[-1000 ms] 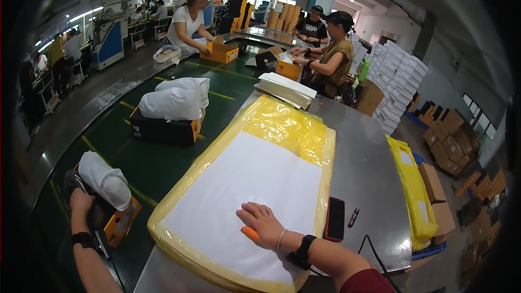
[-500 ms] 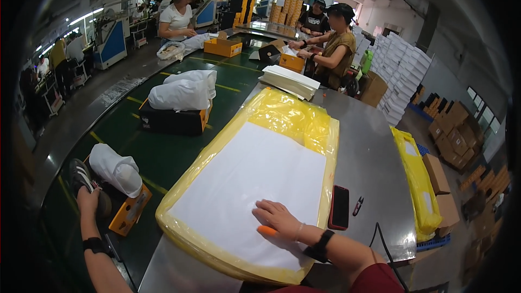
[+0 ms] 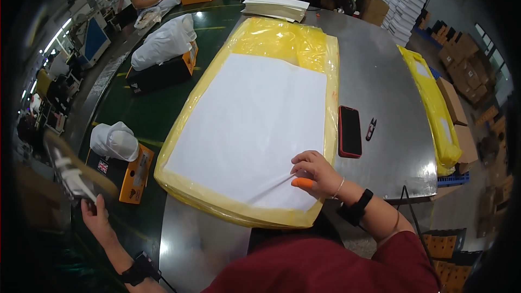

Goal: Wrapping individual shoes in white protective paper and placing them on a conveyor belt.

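Clock positions read from the middle of the white sheet (image 3: 244, 119), which lies on a yellow plastic pack (image 3: 271, 32) on the steel counter (image 3: 385, 70). Left hand (image 3: 99, 221) at 8 o'clock, grasping a dark shoe (image 3: 76, 179) near its lower end; shoe is motion-blurred, exact grip point not resolvable. It is held up at 8 to 9 o'clock, just beside a black-and-orange box (image 3: 135, 173) bearing a white-wrapped bundle (image 3: 114, 142). Right hand (image 3: 321, 176) at 4 o'clock, thumb in an orange cover (image 3: 303, 183), fingers curled and apparently pinching the sheet near its corner; a raised crease runs from them toward 7 o'clock. Phone (image 3: 350, 132) and small snips (image 3: 371, 129) at 3 o'clock, apart from the hand. Step in hand, as judged: sheet corner being picked up with shoe at the ready. Next move seems to call for a secure pinch on a single layer, lifting without tearing, shoe clear of the box.
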Motion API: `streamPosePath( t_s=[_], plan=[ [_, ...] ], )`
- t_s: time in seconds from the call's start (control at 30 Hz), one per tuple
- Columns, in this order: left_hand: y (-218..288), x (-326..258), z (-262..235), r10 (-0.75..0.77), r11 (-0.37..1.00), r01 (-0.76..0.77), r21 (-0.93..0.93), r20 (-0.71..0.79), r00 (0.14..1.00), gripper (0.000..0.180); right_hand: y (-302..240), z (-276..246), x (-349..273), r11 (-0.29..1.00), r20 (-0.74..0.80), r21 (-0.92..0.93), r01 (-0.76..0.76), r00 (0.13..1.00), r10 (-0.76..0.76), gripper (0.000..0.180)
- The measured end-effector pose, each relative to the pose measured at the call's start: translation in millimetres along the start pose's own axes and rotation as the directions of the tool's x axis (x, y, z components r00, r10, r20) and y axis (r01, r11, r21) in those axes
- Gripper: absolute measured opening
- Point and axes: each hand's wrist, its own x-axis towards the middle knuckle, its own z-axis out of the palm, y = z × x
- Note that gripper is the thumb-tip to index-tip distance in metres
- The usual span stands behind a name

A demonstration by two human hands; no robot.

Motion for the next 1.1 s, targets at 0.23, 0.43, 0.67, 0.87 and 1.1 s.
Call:
streamPosePath(
  t_s=[0.23,0.43,0.67,0.87,1.1],
  plan=[
    [43.2,23.9,138.6,0.463,0.716,-0.63,0.3,0.47,0.751,0.018,-3.4,1.3,0.9,0.99,-0.056,-0.109,0.086,0.994,-0.092,0.012],
    [68.6,31.2,307.1,0.512,0.427,-0.903,0.05,0.809,0.287,0.015,-3.1,-10.4,13.2,0.981,-0.063,-0.132,0.142,0.987,-0.151,0.017],
    [70.5,48.2,348.9,0.516,0.587,-0.792,-0.17,0.832,0.205,0.021,-12.8,-82.3,121.6,0.952,-0.158,-0.019,0.305,0.94,-0.304,0.016],
    [136.0,11.0,302.2,0.569,0.786,-0.592,-0.18,0.585,0.578,0.019,27.2,-152.6,262.4,0.988,-0.249,0.15,-0.045,0.965,0.082,0.015],
    [63.8,7.3,391.2,0.429,0.406,-0.907,0.111,0.853,0.297,0.072,5.1,-130.6,202.3,0.951,-0.626,-0.184,0.249,0.717,-0.308,0.023]
  ],
)
